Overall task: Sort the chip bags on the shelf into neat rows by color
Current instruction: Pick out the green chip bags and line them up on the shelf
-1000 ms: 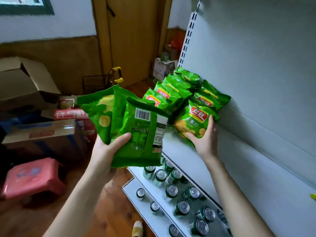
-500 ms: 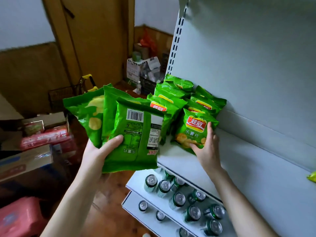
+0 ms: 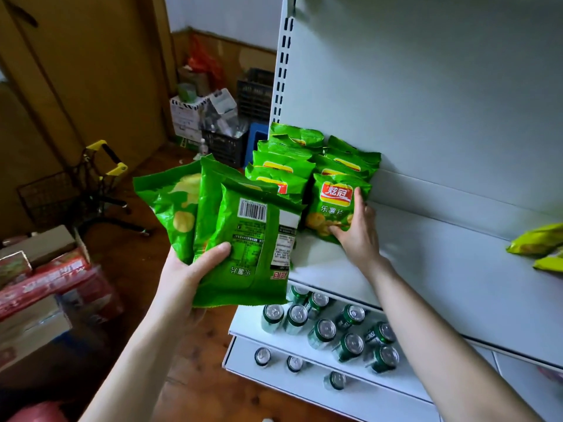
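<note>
Three green held bags (image 3: 243, 239) are gripped in a fan by the left hand (image 3: 185, 269), with the thumb curled over the barcode side and the fingers hidden beneath. They are held off the left front corner of the shelf (image 3: 426, 269), their right edge overlapping its front lip, with floor below them. The right hand (image 3: 356, 229) is set on the front bag (image 3: 333, 205). Its fingers are laid nearly straight up the bag's right edge and the thumb is spread along the lower edge, so the corner is cupped rather than pinched. That bag stands upright on the shelf, heading the right of two rows (image 3: 286, 159) of green bags that run back to the rear panel. The left row is lined along the slotted upright (image 3: 283, 56) at the shelf's left end. To the right of the rows a broad stretch of bare shelf is seen, as far as yellow bags (image 3: 536, 239) at the far right edge. Cans (image 3: 323, 330) are stood on the shelf below.
</note>
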The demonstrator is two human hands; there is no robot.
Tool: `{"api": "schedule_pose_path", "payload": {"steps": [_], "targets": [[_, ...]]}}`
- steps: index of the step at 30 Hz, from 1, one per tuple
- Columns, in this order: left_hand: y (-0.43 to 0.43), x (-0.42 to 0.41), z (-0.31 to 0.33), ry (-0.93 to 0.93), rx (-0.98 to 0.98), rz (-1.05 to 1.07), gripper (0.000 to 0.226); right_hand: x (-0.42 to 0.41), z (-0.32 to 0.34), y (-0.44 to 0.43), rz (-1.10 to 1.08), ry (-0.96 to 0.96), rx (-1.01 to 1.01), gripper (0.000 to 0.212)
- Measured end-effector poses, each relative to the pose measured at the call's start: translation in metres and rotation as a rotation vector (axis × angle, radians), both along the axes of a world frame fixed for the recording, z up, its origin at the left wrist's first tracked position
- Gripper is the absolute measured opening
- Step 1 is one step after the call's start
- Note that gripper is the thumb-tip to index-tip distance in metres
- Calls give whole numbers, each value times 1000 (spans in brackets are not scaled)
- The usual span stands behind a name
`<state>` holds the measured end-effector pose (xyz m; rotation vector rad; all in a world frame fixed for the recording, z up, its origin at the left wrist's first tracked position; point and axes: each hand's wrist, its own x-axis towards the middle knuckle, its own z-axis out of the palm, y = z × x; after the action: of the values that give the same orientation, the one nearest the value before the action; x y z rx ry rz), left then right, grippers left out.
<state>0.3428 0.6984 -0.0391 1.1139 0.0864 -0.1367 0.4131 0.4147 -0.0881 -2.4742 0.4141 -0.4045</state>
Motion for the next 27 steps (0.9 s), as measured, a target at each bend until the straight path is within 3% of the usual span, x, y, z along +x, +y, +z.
{"api": "schedule_pose_path", "payload": {"steps": [12,16,18,20,22,24,27], "targets": [[-21,7,6,42,-75,-60,92,-15,4,-13,102,25,-29,106],[-28,10,5,41,-111,-90,86,-26,9,-21,75,33,-58,94],[-33,11,5,24,-136,-94,78,-35,18,-17,18,-142,-19,73],[-39,12,4,-4,-124,-81,70,-47,39,-1,3,-473,51,47],[-48,12,2,-50,-72,-58,69,-62,68,23,68,-653,92,37],[-61,10,3,-98,-45,-45,74,-76,95,50,145,-563,113,43],[-79,3,7,-208,-17,-23,79,-84,113,77,181,-246,-3,64]]}}
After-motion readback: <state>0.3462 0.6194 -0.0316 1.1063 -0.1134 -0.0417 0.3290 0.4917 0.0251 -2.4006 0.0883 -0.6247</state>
